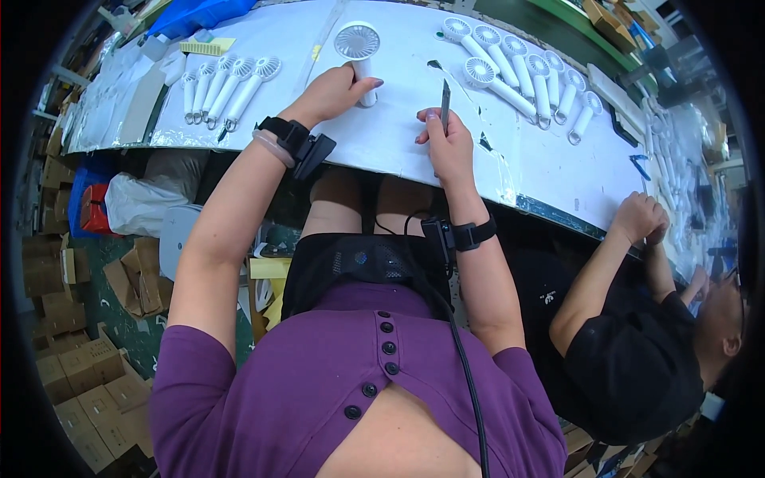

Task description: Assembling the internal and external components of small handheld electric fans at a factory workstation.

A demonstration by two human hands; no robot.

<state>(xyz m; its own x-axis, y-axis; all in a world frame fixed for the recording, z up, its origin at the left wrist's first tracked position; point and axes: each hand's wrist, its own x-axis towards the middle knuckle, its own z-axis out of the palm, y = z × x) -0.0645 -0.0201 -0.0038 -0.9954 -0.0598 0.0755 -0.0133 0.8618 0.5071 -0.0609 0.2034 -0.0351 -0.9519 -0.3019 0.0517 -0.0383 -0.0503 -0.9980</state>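
A white handheld fan stands upright above the table, its round grille at the top. My left hand is wrapped round the fan's handle, with the thumb across it. To the right, my right hand grips a slim grey metal tool with a slanted tip pointing up and away. Its lower part is hidden in my fingers, so I cannot make out its exact kind. The tool and the fan are apart.
Several white fans lie in a row at the left, and several more fans lie at the right. A blue tray is at the far left. A co-worker's hands are at the right table edge. Cardboard boxes cover the floor.
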